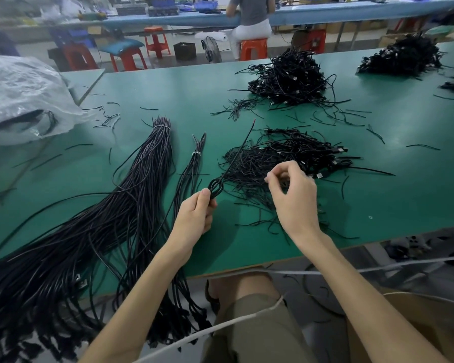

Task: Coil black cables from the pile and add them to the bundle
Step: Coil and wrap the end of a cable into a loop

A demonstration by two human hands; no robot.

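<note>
Head view showed the left grip [197, 213] closed round a small black cable coil [215, 188], its tail sticking up unwound. The right grip [294, 197] hovered, fingers curled, over the nearest pile [294, 150]; whether it pinched anything could not be told. Beyond, a thin tied bundle [195, 161] lay beside a thick bundle [152, 158]. Judging by that pile and a farther heap [288, 77], most work remained. A clear plastic bag [16, 87] held a few dark cables.

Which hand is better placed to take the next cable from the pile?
Right. The right hand is over the cable pile; the left hand grips a coiled cable, short of the pile.
</note>
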